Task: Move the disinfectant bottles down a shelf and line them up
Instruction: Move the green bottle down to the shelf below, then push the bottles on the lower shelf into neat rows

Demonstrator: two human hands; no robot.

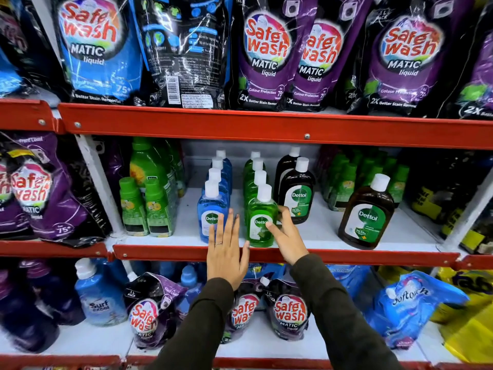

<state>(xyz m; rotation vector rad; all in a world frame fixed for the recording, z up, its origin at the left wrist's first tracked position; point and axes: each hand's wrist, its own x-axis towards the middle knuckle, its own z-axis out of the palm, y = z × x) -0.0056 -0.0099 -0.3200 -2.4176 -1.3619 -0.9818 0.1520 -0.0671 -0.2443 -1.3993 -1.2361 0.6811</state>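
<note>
Dettol disinfectant bottles stand on the middle shelf (333,228) in rows running back: a blue row whose front bottle (209,209) is at the left, a green row with its front bottle (260,217) beside it, and a brown row (296,196). One brown bottle (366,214) stands alone to the right. My left hand (226,252) is flat with fingers apart, its fingertips against the front blue bottle. My right hand (286,233) curls around the right side of the front green bottle, thumb on its label.
Small green bottles (146,206) crowd the shelf's left end and more green bottles (346,182) stand at the back right. Detergent pouches (264,54) fill the shelf above and pouches (289,311) lie on the shelf below. Red rails (266,126) edge each shelf.
</note>
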